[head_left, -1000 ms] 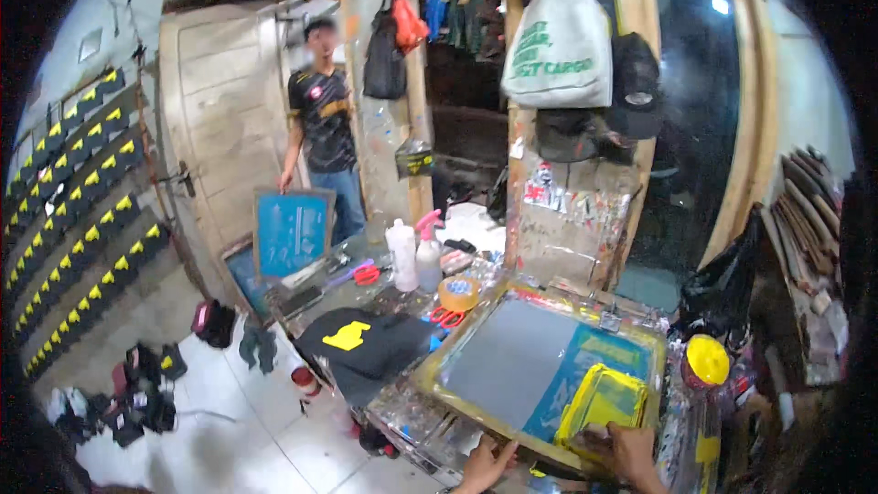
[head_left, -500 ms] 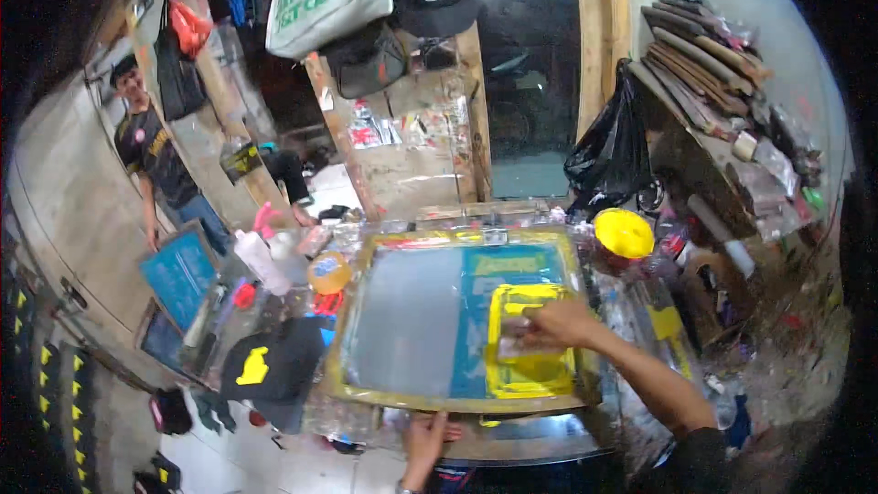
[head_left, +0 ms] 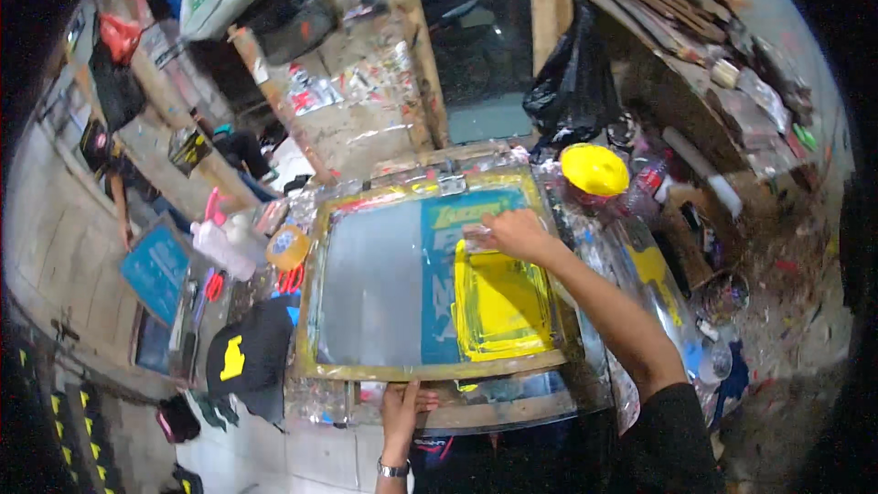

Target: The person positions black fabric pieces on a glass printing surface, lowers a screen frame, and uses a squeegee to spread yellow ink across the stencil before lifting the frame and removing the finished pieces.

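A screen printing frame (head_left: 361,372) lies on the work table, its mesh grey on the left half and teal on the right. Bright yellow ink (head_left: 508,302) covers a rectangle on the teal part. At the far edge of that ink, my right hand (head_left: 517,234) is closed around a small squeegee (head_left: 476,238), mostly hidden by the fingers. My left hand (head_left: 402,407) is at the frame's near edge, thumb on the rim and fingers beneath, seemingly gripping it. To the left lies a black cap panel (head_left: 265,357) with a yellow printed shape (head_left: 232,359).
A yellow bowl (head_left: 594,170) stands beyond the frame's right corner, near a black plastic bag (head_left: 576,82). Left of the frame are a tape roll (head_left: 287,247), red-handled scissors (head_left: 290,280) and a pale bottle (head_left: 222,252). A person (head_left: 105,151) stands at far left beside a teal screen (head_left: 157,267).
My right hand has moved the squeegee away from me, from the middle of the yellow ink to its far edge. The left hand stays at the near rim. The whole view has shifted.
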{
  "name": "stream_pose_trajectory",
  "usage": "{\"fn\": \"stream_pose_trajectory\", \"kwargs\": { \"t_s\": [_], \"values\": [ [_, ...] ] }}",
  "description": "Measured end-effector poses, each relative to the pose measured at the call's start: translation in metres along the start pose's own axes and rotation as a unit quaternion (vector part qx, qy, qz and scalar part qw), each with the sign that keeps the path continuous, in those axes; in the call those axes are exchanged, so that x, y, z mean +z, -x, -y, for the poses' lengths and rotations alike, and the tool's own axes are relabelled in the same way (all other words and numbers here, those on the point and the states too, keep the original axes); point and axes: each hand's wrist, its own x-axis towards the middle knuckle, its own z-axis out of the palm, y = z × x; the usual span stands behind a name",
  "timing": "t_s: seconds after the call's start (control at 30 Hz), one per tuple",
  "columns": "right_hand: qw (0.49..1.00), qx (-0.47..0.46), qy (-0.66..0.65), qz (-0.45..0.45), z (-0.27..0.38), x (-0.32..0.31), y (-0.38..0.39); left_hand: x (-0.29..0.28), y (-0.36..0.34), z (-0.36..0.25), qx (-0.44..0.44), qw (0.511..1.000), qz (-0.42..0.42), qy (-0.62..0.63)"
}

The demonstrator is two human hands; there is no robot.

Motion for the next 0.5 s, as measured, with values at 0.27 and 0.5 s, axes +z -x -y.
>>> {"fn": "stream_pose_trajectory", "kwargs": {
  "t_s": [0.27, 0.5],
  "values": [
    [0.989, -0.12, 0.01, -0.084, 0.099, 0.023, 0.137, -0.012, 0.013, -0.005, -0.017, 0.999, -0.03, 0.005],
    [0.998, -0.054, -0.025, -0.025, 0.02, -0.006, 0.034, 0.004, 0.001, -0.006, -0.014, 1.0, 0.0, 0.009]
  ]
}}
